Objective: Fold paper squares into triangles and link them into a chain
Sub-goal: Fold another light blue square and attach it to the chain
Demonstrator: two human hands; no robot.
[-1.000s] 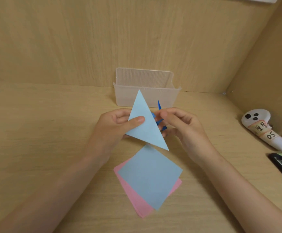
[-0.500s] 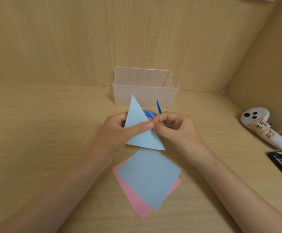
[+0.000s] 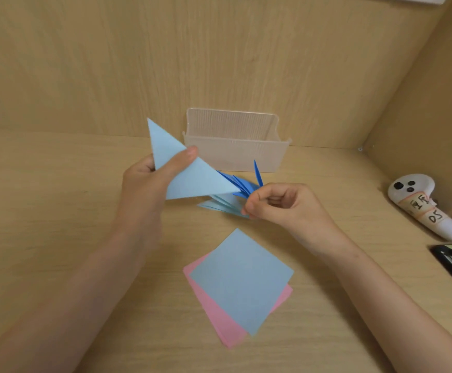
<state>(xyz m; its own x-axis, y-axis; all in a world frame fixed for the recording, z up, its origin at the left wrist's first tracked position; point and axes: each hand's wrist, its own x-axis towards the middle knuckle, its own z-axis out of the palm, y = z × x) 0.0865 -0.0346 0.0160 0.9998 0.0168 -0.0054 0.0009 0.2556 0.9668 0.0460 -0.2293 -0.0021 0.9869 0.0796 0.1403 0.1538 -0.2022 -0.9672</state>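
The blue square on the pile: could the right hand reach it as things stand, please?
Probably yes: the blue square lies uncovered near the right hand, nothing between them. But that hand pinches the chain and would need freeing.

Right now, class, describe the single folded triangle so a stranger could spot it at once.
Start at the clear plastic box against the back wall. Just left of it, the left hand pinches a pale blue triangle. Unlike the fanned chain in the right hand, it is one flat piece.
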